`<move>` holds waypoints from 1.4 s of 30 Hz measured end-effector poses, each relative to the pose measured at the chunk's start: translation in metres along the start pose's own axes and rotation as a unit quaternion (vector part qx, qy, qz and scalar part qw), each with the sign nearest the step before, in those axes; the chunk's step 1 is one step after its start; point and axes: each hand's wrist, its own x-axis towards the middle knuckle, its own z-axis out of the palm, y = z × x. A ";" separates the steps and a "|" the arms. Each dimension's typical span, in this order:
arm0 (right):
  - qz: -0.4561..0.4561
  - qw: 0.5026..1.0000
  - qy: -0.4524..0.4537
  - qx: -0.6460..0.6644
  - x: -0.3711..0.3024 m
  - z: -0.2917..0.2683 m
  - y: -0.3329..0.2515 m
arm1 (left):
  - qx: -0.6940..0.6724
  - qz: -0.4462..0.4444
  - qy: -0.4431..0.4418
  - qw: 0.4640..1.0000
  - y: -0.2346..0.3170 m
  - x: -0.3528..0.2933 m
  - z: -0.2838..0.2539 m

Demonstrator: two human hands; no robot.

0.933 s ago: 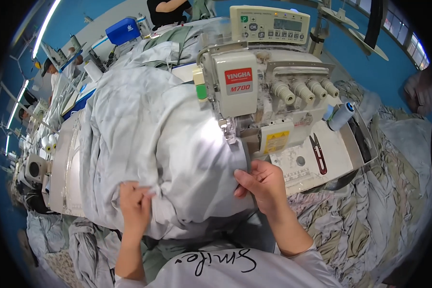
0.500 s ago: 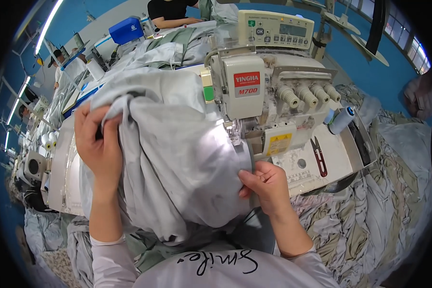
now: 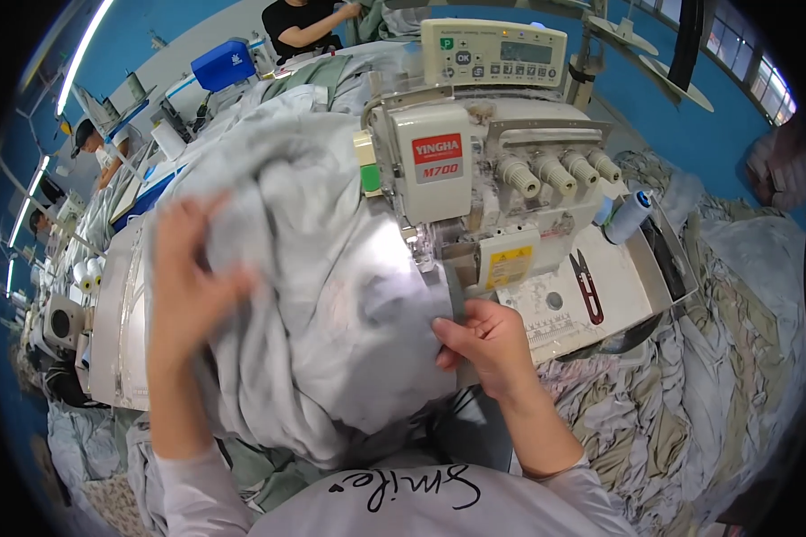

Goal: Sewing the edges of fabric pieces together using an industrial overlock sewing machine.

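A large light grey piece of fabric (image 3: 322,295) lies bunched across the sewing table, its right edge running up to the needle area of a white overlock sewing machine (image 3: 434,192). My right hand (image 3: 488,345) pinches that edge between thumb and fingers, just below the presser foot (image 3: 421,251). Over the left part of the fabric is my left hand (image 3: 192,286), blurred by motion, its thumb and fingers spread apart with no cloth visibly gripped. A lamp lights the fabric beside the needle; the needle itself is too small to make out.
Red-handled thread snips (image 3: 587,291) lie on the machine's bed, near a blue thread cone (image 3: 630,217). Heaped fabric (image 3: 654,421) fills the lower right. A control panel (image 3: 497,55) tops the machine. Beyond the table, a person in black (image 3: 300,27) handles cloth.
My left hand has let go of the bunched fabric and spread its fingers. The raised fold has dropped and spread. My right hand keeps its pinch on the edge.
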 end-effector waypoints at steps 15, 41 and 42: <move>0.021 0.998 -0.053 -0.004 -0.001 0.002 -0.001 | 0.091 0.036 0.289 0.952 -0.035 0.009 0.025; 0.039 0.999 -0.022 -0.017 -0.001 0.000 -0.002 | 0.114 0.096 0.323 0.935 -0.053 0.237 -0.086; 0.039 0.999 -0.016 -0.019 0.000 0.001 -0.003 | 0.127 0.085 0.297 0.943 -0.068 0.246 -0.092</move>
